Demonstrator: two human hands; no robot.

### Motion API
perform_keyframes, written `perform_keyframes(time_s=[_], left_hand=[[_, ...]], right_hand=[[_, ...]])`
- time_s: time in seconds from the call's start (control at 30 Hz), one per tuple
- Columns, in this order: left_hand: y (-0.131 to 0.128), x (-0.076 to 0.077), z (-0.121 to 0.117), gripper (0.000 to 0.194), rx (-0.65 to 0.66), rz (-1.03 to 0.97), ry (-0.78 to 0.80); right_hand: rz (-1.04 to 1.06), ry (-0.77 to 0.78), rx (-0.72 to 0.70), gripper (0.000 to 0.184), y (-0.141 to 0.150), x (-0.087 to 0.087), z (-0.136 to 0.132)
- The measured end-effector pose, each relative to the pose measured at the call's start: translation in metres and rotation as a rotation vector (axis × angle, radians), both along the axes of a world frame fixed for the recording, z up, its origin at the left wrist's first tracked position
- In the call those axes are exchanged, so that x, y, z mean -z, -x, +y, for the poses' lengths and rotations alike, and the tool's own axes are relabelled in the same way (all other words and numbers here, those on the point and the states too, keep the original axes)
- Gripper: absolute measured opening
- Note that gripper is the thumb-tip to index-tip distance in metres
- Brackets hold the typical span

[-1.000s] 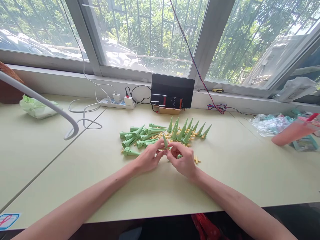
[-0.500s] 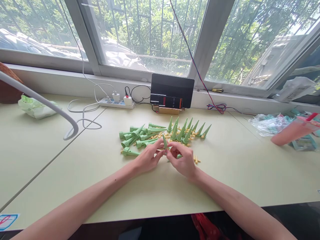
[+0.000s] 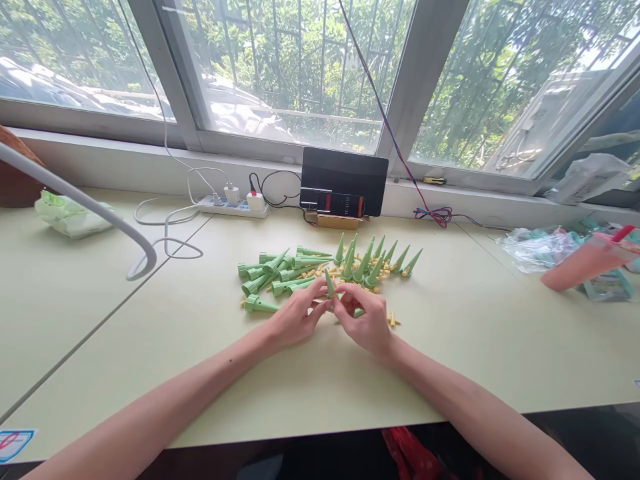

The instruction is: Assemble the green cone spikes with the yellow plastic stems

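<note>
Between my two hands a green plastic cone-shaped spike (image 3: 329, 284) stands with its tip up; fingers cover its lower end. My left hand (image 3: 303, 312) is closed on it from the left. My right hand (image 3: 364, 315) pinches at its base from the right; whether a small part sits in those fingertips is hidden. Several green spikes (image 3: 260, 279) lie in a pile behind my left hand. Behind my right hand, more spikes (image 3: 367, 261) stand upright on their wide ends, among small yellow pegs (image 3: 320, 269). A few yellow pegs (image 3: 393, 320) lie right of my right hand.
A tablet (image 3: 345, 177) and a phone (image 3: 341, 205) lean at the back by the window. A power strip (image 3: 235, 208) with cables lies to their left. At right are a pink drink cup (image 3: 583, 261) and plastic bags (image 3: 535, 248). A white curved bar (image 3: 95, 210) crosses the left.
Both hands keep the same place and grip on the green spike. Nothing in the pile has visibly moved; the view has shifted very slightly.
</note>
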State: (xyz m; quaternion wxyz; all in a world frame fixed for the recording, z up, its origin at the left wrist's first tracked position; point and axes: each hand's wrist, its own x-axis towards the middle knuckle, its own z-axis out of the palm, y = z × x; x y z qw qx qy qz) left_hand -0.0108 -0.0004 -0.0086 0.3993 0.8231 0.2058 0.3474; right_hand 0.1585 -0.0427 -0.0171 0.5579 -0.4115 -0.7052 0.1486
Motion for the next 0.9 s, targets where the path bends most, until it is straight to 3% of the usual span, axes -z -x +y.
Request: perform_keyframes(time_s=[0.9], left_hand=[[-0.0013,0.0025,-0.0005,0.043,0.009,-0.016,0.012]], right_hand=[[0.002,0.026,0.006,0.006,-0.0010,-0.0012,-0.0010]])
